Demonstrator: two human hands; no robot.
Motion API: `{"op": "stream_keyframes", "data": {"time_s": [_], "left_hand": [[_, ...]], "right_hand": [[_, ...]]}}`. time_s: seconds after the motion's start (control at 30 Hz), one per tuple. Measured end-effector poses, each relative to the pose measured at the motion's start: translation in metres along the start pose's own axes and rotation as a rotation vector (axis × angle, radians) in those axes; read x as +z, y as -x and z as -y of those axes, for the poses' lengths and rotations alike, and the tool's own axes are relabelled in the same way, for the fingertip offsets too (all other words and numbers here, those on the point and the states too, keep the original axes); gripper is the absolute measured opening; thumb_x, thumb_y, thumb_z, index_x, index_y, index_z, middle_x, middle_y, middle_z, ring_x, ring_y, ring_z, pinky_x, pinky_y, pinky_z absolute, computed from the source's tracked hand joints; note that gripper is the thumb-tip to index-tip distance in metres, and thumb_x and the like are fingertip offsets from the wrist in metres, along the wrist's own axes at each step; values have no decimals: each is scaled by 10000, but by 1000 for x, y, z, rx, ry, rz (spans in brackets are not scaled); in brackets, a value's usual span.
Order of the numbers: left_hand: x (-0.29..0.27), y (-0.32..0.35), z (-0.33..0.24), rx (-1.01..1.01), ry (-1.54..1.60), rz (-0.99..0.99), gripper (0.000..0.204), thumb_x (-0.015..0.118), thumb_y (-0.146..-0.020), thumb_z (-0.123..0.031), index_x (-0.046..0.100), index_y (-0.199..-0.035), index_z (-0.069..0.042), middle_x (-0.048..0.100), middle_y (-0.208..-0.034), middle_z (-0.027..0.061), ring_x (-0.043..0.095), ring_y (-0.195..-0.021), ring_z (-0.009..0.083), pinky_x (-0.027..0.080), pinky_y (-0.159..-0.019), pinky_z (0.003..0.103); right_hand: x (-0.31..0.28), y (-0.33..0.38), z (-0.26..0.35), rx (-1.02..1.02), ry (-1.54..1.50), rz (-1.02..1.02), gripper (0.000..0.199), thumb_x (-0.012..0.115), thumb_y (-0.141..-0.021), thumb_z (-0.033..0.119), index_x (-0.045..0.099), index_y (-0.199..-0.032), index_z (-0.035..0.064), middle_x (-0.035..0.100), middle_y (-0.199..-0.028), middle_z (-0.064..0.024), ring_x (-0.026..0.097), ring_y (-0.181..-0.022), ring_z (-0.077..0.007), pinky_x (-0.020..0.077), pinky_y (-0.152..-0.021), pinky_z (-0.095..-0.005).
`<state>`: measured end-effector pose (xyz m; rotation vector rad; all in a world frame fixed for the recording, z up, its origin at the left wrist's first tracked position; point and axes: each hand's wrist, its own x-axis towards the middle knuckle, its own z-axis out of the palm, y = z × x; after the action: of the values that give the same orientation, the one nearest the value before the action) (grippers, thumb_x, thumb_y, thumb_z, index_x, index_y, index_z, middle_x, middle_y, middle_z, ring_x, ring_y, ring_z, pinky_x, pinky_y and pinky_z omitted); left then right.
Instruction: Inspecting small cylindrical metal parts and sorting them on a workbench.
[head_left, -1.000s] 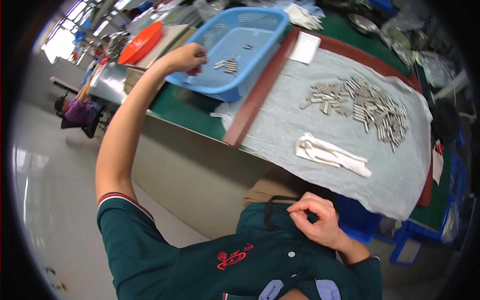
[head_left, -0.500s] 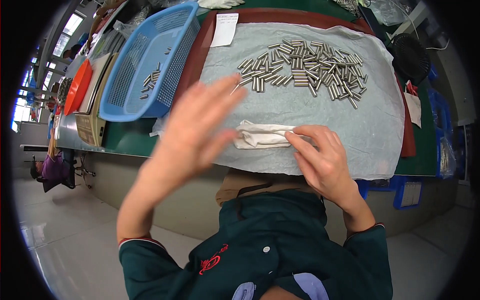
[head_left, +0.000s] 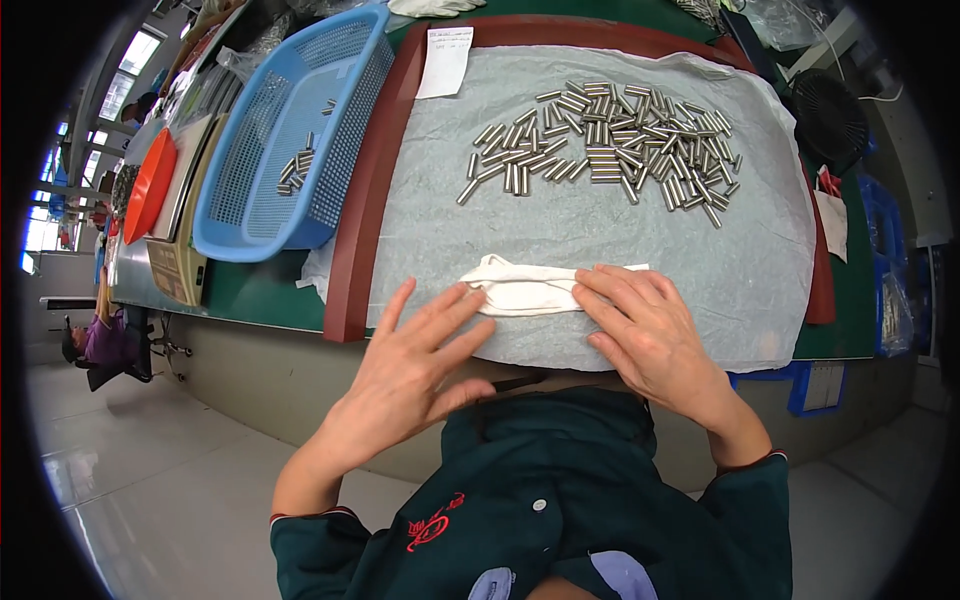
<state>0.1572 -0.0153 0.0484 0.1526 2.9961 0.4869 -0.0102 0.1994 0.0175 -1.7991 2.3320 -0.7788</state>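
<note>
Just above the metal pins, a white paper label.

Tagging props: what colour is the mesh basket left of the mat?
Light blue; the basket shows best in the head view, a few metal pins lying inside.

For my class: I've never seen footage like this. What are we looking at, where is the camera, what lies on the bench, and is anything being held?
No machine here: a person works bare-handed. The camera sits on their head, looking down, so edges bend. The left hand and right hand lie flat, open, at either end of a folded white cloth, gripping nothing. The cloth rests on a grey sheet over a red-brown mat. Farther back lie many small metal pins. To the left stands a blue basket with a few pins inside.
</note>
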Motion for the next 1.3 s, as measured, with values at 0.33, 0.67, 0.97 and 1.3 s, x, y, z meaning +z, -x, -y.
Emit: {"op": "stream_keyframes", "data": {"time_s": [0.33,0.67,0.97,1.3], "left_hand": [[8,-102,23,-232,-79,-598,265,689,-780,-216,637,-704,33,612,-664,167,577,-538,295,441,-531,379],[28,-142,33,-337,-171,-569,323,706,-724,-246,607,-672,57,614,-678,231,625,-626,369,498,-553,443],[32,-149,42,-206,-240,-578,94,622,-706,-52,628,-675,37,605,-740,213,639,-669,356,528,-549,418],[41,-161,32,-239,-655,-382,90,593,-739,-110,674,-722,-74,634,-750,81,640,-741,174,506,-564,271]], "right_hand": [[-42,-49,-38,31,136,-119,103,654,-738,63,647,-834,27,601,-792,-89,592,-768,-279,470,-662,-393],[-11,-120,-51,292,255,-23,201,644,-741,204,673,-725,6,650,-725,-197,655,-729,-342,519,-624,-432],[-6,-141,-41,188,481,96,129,653,-695,138,700,-761,38,681,-782,-161,677,-790,-310,542,-673,-409],[6,-139,-44,157,596,92,132,706,-618,75,691,-743,36,672,-784,-174,668,-791,-320,541,-687,-405]]}}
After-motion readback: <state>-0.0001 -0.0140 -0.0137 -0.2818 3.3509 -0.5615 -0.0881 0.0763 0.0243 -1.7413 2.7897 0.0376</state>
